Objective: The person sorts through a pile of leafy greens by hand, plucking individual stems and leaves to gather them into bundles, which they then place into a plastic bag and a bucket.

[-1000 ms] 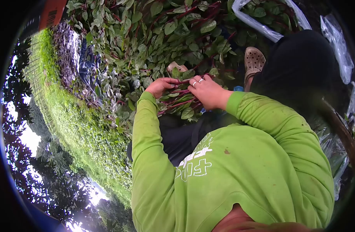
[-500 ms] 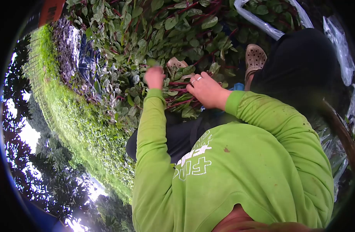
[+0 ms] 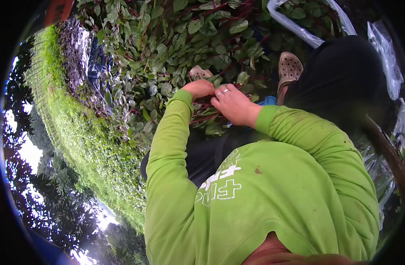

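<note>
Clock positions: 12 o'clock points away from your torso, taken from the pair of hands.

1. Right hand: back of the hand up, two rings fitted, fingers bent over a bunch of red stems and grasping it. The thumb side faces your body.
2. Left hand: at 10 o'clock of the right hand, fingers bent inward, their ends close to the right fingertips. The left fingertips are hidden; whether they grasp a stem cannot be told.
3. The red stems lie under the hands, extending to 8 o'clock, with green leaves attached. Dark trousers lie at 7 o'clock.
4. Leafy plants spread from 10 to 1 o'clock.
5. Perforated left shoe: just beyond the left hand at 11 o'clock, partly covered by leaves. Right shoe: at 2 o'clock, well apart from the hands.
6. Blue item: at 3 o'clock, near the right wrist; type not identifiable.
7. Clear plastic: at 2 o'clock, beyond the raised right knee.
</note>
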{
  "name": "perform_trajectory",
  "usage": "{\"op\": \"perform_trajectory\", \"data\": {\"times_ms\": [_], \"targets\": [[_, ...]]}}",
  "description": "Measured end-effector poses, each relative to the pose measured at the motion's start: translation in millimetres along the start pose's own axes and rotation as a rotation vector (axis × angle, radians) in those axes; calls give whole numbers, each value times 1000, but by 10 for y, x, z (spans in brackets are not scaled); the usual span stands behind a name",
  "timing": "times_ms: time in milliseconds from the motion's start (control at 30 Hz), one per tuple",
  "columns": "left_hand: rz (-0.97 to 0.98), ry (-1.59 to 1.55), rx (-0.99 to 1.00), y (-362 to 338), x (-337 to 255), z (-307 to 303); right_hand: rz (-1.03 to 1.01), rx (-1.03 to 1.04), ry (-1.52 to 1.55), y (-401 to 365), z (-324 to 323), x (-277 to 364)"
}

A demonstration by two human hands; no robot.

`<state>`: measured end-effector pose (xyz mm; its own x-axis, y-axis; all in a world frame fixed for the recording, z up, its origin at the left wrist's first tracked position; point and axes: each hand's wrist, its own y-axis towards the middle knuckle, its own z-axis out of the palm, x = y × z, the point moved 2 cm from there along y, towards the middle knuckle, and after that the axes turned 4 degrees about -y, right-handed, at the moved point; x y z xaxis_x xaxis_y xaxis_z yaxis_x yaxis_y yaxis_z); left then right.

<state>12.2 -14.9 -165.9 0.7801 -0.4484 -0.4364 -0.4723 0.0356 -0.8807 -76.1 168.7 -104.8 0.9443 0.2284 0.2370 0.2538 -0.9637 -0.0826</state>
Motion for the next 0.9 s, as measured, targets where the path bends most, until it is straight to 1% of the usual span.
{"op": "perform_trajectory", "data": {"times_ms": [67,100,200,233,267,300,333,400,467,500,533,600,667,700,800,867,900], "targets": [[-130,-328,-154,-22,69,147,12,-4,-2,17,18,-15],[-51,-304,-315,-20,57,234,21,-2,-3,9,28,-26],[92,370,-893,177,625,389,6,51,67,36,-7,-41],[-84,134,-937,92,1010,211,5,46,78,52,4,-7],[-178,-342,-1083,-77,1092,10,7,42,85,59,42,29],[-198,-830,-1312,-259,1161,-177,15,40,88,42,67,16],[-120,-1595,-1557,-467,955,-246,19,13,84,2,65,4],[-83,-1164,-1400,-246,906,-262,17,-52,82,-30,38,20],[103,-899,-1045,125,316,-270,17,-85,57,-8,61,28],[215,-775,-889,308,22,-263,12,-47,51,-12,66,11],[215,-550,-712,659,-137,-195,6,-10,46,-14,71,-6],[154,-33,-595,1263,-442,10,-23,167,66,19,64,-11],[-17,-14,-640,1385,-749,145,-21,136,81,-27,77,-62],[-32,30,-628,1433,-758,142,-1,118,104,-42,69,-90],[128,-104,-595,1390,-583,-4,48,59,180,-79,43,-141],[211,-254,-577,879,-637,-270,69,9,241,-50,34,-134],[216,-345,-589,590,-647,-413,65,91,255,-48,-32,-158]]}}
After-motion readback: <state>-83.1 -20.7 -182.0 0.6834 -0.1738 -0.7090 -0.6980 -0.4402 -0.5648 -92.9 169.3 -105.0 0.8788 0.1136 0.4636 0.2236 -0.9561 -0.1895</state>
